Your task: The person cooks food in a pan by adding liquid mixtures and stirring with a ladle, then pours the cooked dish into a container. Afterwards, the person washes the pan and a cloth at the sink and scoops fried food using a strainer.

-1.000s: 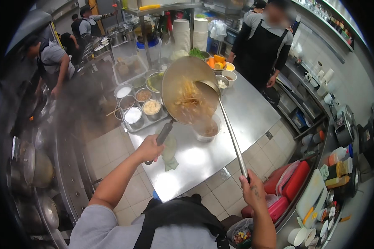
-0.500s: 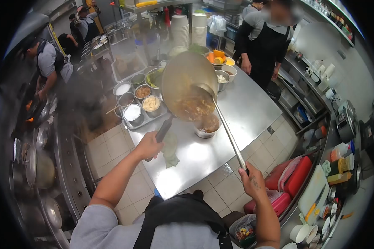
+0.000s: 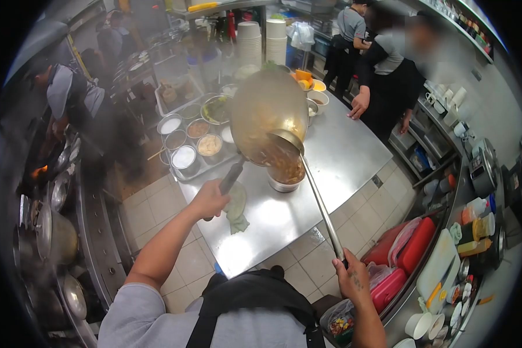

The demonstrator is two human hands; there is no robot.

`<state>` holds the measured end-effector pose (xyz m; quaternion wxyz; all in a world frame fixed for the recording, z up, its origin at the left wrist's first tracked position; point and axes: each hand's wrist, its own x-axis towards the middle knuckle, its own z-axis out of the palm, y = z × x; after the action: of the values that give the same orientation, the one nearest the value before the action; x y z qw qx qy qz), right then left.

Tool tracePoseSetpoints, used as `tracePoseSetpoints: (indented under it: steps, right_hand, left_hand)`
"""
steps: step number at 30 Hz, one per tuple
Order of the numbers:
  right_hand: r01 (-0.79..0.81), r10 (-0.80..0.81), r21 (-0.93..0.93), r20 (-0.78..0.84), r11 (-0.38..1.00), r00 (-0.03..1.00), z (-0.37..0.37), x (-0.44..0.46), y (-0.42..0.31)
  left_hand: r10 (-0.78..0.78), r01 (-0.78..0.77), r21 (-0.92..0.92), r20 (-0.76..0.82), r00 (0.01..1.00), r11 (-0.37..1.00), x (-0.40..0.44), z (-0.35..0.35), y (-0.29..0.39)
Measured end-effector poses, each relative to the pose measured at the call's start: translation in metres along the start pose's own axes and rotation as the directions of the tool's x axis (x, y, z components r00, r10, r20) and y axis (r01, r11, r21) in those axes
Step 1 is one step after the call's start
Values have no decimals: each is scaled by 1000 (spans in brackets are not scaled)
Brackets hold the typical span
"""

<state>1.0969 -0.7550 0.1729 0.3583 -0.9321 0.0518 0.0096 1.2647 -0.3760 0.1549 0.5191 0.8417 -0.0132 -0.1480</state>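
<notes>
My left hand (image 3: 210,200) is closed around the dark handle of a wok (image 3: 267,104), which is tipped steeply over the steel table. Brown saucy food (image 3: 272,156) slides from its lower edge into a round white bowl (image 3: 285,184). In my right hand (image 3: 352,272) is the end of a long metal ladle (image 3: 322,209), whose cup lies against the inside of the wok just above the food. A crumpled green cloth (image 3: 236,211) lies on the table near my left hand.
Metal containers of ingredients (image 3: 198,129) sit left of the wok, with stacked white bowls (image 3: 249,49) behind. A co-worker (image 3: 388,81) stands at the table's far right corner. Stove burners and pots (image 3: 57,238) line the left; red containers (image 3: 388,243) are at right.
The wok has shifted slightly right and more food has run into the bowl. My right hand and the ladle handle's end have dropped a little. The co-worker has leaned toward the table.
</notes>
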Motion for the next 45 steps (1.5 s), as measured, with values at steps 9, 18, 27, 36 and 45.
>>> tracePoseSetpoints:
  steps: [9, 18, 27, 36, 45]
  right_hand:
    - [-74, 68, 132, 49, 989, 996, -10, -16, 7]
    - [293, -314, -116, -268, 949, 911, 39, 91, 5]
    - [241, -351, -547, -103, 802, 931, 3, 48, 31]
    - [180, -199, -331, -22, 926, 980, -19, 12, 12]
    - [-46, 46, 7, 29, 999, 999, -25, 4, -7]
  left_hand:
    - [-28, 29, 52, -11, 1000, 998, -6, 1, 10]
    - [-45, 45, 24, 14, 999, 999, -4, 5, 2]
    - [-1, 2, 67, -22, 1000, 998, -20, 8, 11]
    - [-39, 51, 146, -81, 996, 988, -12, 3, 17]
    - [18, -8, 152, -68, 998, 988, 14, -13, 10]
